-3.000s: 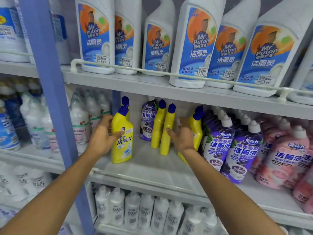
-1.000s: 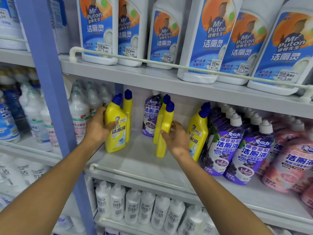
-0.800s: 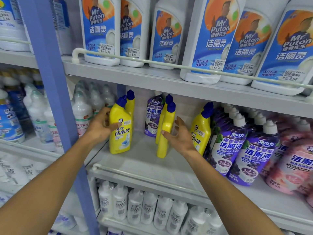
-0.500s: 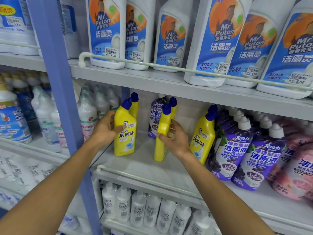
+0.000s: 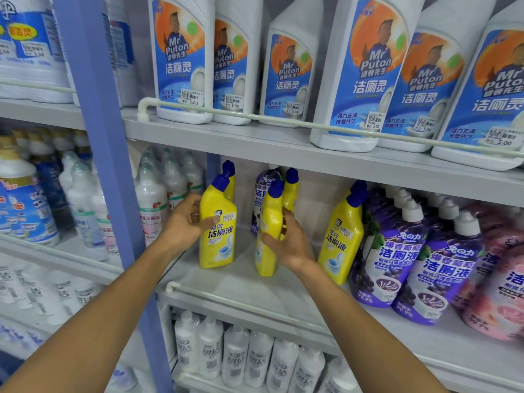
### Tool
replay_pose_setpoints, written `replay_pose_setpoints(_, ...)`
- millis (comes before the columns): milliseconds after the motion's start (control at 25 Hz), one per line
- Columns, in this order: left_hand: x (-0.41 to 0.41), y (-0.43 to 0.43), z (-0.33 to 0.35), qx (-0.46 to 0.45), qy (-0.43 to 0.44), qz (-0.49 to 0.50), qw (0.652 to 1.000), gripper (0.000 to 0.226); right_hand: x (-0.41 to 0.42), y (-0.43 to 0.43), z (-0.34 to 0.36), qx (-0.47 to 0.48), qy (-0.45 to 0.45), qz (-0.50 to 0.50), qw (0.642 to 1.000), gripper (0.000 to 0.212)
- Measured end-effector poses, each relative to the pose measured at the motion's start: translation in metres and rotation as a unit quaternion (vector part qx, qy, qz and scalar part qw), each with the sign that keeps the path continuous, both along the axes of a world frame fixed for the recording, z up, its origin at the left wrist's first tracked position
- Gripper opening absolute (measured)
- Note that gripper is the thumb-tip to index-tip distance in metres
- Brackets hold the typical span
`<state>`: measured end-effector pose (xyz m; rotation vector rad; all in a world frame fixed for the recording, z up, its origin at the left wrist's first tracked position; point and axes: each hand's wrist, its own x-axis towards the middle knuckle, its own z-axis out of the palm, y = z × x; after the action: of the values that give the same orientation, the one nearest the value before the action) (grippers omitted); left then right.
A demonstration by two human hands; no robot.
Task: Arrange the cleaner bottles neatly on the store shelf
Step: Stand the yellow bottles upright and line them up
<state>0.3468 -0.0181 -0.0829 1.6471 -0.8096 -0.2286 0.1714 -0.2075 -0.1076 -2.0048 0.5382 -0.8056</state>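
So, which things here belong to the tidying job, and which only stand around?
Job: left hand, gripping the front-left yellow bottle; right hand, gripping the sideways yellow bottle; third yellow bottle; middle shelf.
Around: Mr Puton bottles above; purple bottles; pink bottles; white bottles below.

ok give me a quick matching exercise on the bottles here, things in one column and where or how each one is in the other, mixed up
Things
1. left yellow bottle
2. middle yellow bottle
3. right yellow bottle
4. Mr Puton bottles

Place or state
a. on the top shelf
b. no hand on it, beside the purple bottles
c. gripped by the right hand, narrow side out
d. gripped by the left hand, label facing out

Pairs: 1-d, 2-c, 3-b, 4-a
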Motion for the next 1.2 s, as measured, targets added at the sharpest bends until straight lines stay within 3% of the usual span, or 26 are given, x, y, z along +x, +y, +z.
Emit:
replay_pose_setpoints(80, 0.002, 0.000, -0.002, 0.007, 0.011, -0.001, 1.000, 0.042, -0.008, -0.016, 0.002, 0.060, 0.026, 0.069, 0.995, 0.047)
replay_pose_setpoints(160, 0.004, 0.000, -0.004, 0.006, 0.017, 0.001, 1.000, 0.043, -0.014, -0.026, 0.001, 0.090, 0.059, 0.097, 0.989, 0.050)
replay_pose_setpoints(400, -0.003, 0.000, -0.004, 0.009, 0.018, 0.001, 1.000, 0.043, -0.012, -0.021, -0.019, 0.126, 0.019, 0.098, 0.987, 0.059)
replay_pose_setpoints(760, -0.003, 0.014, 0.004, 0.016, 0.043, -0.024, 0.999, 0.043, -0.011, -0.021, -0.032, 0.169, -0.030, 0.072, 0.983, 0.035)
replay_pose_setpoints(960, -0.010, 0.011, 0.002, 0.017, 0.010, 0.004, 1.000, 0.041, -0.003, -0.015, -0.038, 0.170, -0.058, 0.080, 0.980, 0.031)
replay_pose_setpoints(1200, -0.007, 0.025, -0.004, 0.062, -0.076, 0.117, 0.988, 0.041, 0.020, 0.009, -0.039, 0.172, -0.065, 0.119, 0.976, 0.038)
